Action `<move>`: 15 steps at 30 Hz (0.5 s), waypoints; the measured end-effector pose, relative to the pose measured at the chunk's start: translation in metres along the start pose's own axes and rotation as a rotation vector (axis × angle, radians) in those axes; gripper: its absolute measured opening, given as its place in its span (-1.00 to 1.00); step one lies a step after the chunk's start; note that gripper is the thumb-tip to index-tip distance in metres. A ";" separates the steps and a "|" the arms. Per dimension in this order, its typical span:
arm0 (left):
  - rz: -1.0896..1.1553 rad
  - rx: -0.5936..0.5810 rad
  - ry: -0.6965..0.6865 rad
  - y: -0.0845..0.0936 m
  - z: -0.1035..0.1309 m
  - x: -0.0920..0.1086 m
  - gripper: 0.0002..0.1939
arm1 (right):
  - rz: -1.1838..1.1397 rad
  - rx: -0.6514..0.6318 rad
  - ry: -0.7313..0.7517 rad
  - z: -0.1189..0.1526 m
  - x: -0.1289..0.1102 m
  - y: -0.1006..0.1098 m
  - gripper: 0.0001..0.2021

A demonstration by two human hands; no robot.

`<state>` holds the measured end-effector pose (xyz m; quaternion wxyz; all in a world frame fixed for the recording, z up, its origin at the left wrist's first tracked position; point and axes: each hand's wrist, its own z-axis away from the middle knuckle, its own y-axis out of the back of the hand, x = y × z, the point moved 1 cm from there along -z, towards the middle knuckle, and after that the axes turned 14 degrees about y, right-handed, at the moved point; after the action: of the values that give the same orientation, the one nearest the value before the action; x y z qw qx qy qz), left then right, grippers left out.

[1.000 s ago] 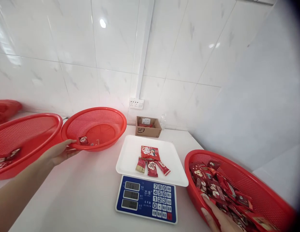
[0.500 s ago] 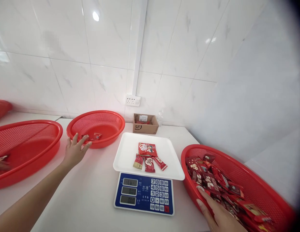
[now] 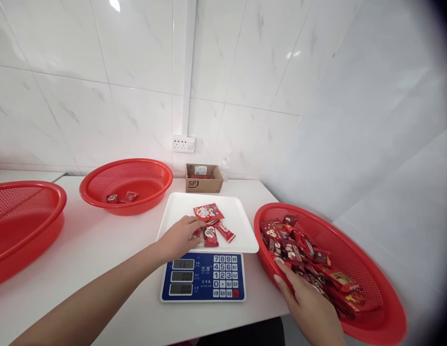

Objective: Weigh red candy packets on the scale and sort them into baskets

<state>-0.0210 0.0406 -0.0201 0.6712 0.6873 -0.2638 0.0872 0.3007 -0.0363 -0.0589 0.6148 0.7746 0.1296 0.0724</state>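
My left hand (image 3: 182,236) reaches over the white scale pan (image 3: 241,226), its fingers bent onto a small packet at the left of a group of red snack packets (image 3: 211,235). Whether the fingers grip that packet is hidden. A larger red packet (image 3: 208,212) lies just behind. Below the pan is the scale's blue panel (image 3: 204,278) with keys and displays. My right hand (image 3: 303,300) grips the near left rim of a red basket (image 3: 356,252), thumb outside and fingers at the rim. Many red and dark red packets (image 3: 293,250) fill its lower part.
Another red basket (image 3: 144,207) with a few packets stands back left, and a further red basket (image 3: 52,230) is at the left edge. Behind the scale sits a cardboard box (image 3: 204,185) by the tiled wall, under a socket (image 3: 183,143). Everything stands on a white table (image 3: 111,254).
My left hand has moved right from the back left basket to the packets on the pan. My right hand stays on the basket rim. The view has shifted; the hand at the far left is out of view.
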 end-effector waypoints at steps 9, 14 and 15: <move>0.055 -0.056 0.022 0.005 -0.001 0.005 -0.60 | 0.011 0.040 0.018 -0.002 -0.008 0.010 -0.59; 0.008 -0.018 -0.056 0.001 -0.005 0.015 -0.46 | -0.011 0.003 -0.021 -0.003 -0.012 0.014 -0.57; -0.025 -0.031 -0.076 -0.001 -0.010 0.018 -0.41 | -0.012 -0.007 -0.026 -0.004 -0.012 0.014 -0.57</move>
<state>-0.0033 0.0458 -0.0120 0.6724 0.6829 -0.2815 0.0485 0.2900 -0.0394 -0.0435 0.6196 0.7725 0.1260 0.0591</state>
